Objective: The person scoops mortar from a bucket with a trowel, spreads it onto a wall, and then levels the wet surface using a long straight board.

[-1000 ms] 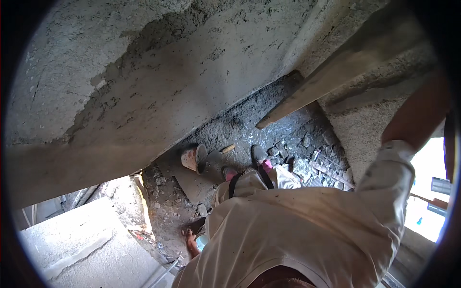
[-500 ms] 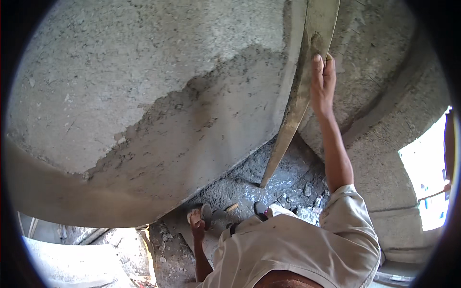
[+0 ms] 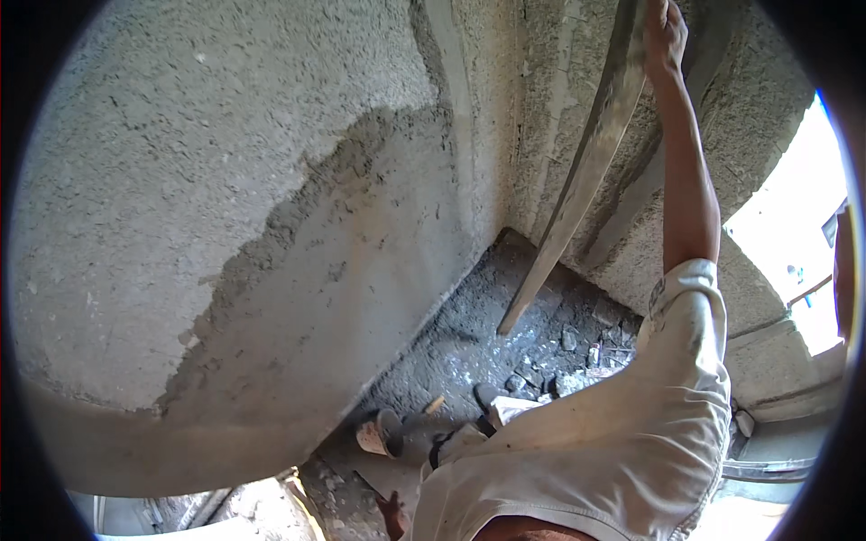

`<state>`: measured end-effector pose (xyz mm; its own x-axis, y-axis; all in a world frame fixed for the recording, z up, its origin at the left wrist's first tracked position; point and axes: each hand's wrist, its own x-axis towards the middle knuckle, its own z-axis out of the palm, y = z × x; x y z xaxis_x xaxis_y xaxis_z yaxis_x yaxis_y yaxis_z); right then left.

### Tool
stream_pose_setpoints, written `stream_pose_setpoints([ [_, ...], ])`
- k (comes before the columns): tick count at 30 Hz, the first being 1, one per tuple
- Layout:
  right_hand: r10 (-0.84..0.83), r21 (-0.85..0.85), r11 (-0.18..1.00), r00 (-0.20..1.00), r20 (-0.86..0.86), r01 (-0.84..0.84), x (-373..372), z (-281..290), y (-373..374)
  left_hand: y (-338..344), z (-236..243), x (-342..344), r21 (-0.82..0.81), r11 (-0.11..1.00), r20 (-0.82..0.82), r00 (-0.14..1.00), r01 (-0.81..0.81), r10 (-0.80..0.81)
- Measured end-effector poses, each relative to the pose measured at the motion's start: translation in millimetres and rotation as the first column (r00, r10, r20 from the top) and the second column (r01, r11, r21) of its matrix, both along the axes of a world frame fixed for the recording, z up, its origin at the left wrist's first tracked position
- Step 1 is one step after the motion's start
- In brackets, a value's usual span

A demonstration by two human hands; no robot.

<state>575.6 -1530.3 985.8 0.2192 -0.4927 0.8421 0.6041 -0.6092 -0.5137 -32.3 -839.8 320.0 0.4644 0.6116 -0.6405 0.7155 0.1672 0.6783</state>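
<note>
My right hand is closed around the upper part of a long, mortar-smeared straightedge board, near the top edge of the view. The board slants down to the left, its lower end over the wet grey floor. It stands apart from the left wall, where a smooth, damp plaster patch meets rough, lighter plaster. Low down near my body hangs my left hand, its fingers apart and holding nothing. Just above that hand, a small mortar-stained bucket sits on the floor.
A short wooden piece lies beside the bucket. Rubble is scattered along the base of the right wall. A bright opening breaks the wall at the right, with part of a person at its edge.
My right hand has moved up and to the right with the board, drawing it away from the left wall. My left hand has dropped lower, away from the bucket. The view has turned.
</note>
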Motion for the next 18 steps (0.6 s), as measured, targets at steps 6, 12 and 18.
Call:
stream_pose_setpoints([
  [6, 0.115, 0.003, 0.993, 0.968, -0.224, -0.117, 94.7, -70.3, -80.0, -22.1, 6.8, 29.1, 0.024, 1.000, 0.201, 0.980, -0.013, 0.008],
  [12, -0.364, -0.421, 0.893, 0.808, -0.464, 0.160, 186.2, -220.4, -152.5, -89.5, 83.2, 55.3, 0.148, 0.981, 0.162, 0.975, 0.128, -0.152],
  [18, -0.273, -0.393, 0.919, 0.735, -0.621, 0.010, 268.3, -306.4, -177.7, -131.6, 114.4, -49.5, 0.267, 0.961, -0.195, 0.981, 0.071, -0.018],
])
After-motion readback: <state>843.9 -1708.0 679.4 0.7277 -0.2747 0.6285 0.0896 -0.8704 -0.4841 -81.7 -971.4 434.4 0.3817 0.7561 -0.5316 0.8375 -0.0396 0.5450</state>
